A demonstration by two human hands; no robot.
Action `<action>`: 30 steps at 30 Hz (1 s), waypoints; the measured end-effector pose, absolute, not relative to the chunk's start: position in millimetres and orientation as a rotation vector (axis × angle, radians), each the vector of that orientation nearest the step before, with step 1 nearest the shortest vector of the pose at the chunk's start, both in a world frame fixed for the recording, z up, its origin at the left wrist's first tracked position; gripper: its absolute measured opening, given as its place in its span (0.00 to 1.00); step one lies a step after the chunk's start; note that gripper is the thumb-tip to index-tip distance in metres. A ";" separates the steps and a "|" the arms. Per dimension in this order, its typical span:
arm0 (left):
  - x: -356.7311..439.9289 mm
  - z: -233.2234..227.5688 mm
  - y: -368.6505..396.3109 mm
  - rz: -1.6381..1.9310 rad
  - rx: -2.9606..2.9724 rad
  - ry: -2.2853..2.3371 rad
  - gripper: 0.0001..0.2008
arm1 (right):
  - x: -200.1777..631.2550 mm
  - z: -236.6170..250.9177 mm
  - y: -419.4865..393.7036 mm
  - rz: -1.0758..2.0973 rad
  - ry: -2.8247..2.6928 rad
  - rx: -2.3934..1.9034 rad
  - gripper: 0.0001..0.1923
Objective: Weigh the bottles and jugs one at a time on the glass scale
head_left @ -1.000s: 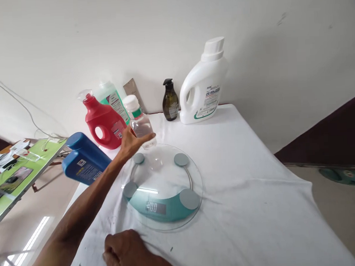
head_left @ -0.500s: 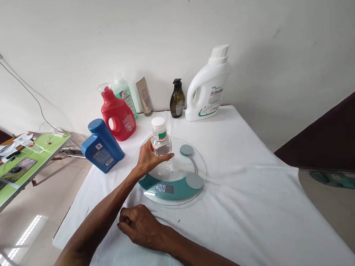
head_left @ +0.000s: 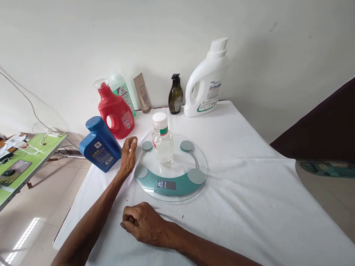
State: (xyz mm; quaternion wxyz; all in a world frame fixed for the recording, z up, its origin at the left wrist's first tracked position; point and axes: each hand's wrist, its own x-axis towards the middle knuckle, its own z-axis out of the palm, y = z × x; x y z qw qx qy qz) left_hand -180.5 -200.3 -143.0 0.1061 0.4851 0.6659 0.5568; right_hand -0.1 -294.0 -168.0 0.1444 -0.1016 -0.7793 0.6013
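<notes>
Head view. A clear bottle with a white cap and a green label band stands upright at the middle of a round glass scale, which lies on a table covered with a white cloth; the scale's display faces the person and shows digits too small to read. Half a second earlier the left hand is wrapped around this bottle; now it is off it, loosely spread and empty, resting at the scale's left rim between the scale and a blue jug, close to both. The bottle is thus free of any hand. The right hand lies on the cloth in front of the scale, fingers curled into a loose fist holding nothing, much as in the earlier frame. Along the wall behind stand a red jug, a green-tinted bottle, a tan tube, a dark pump bottle and a large white detergent jug. A green side table with small items sits at far left.
</notes>
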 end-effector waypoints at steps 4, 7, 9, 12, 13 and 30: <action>-189.6 -167.5 -201.2 1.620 1.293 1.971 0.28 | -1.0 -170.4 -294.0 1.742 -2.219 -0.285 0.13; -190.9 -172.7 -200.1 1.614 1.286 1.916 0.27 | -2.7 -173.9 -294.5 1.684 -2.229 -0.262 0.15; -191.6 -172.1 -199.7 1.600 1.301 1.903 0.27 | -3.3 -176.0 -295.0 1.634 -2.240 -0.243 0.15; -192.8 -171.1 -199.6 1.600 1.311 1.888 0.28 | -2.7 -177.6 -296.0 1.593 -2.259 -0.217 0.16; -193.1 -171.2 -199.6 1.602 1.311 1.885 0.29 | -2.3 -177.7 -296.3 1.586 -2.267 -0.212 0.16; -194.9 -170.4 -200.2 1.551 1.329 1.906 0.30 | -2.4 -178.0 -297.7 1.502 -2.368 -0.230 0.17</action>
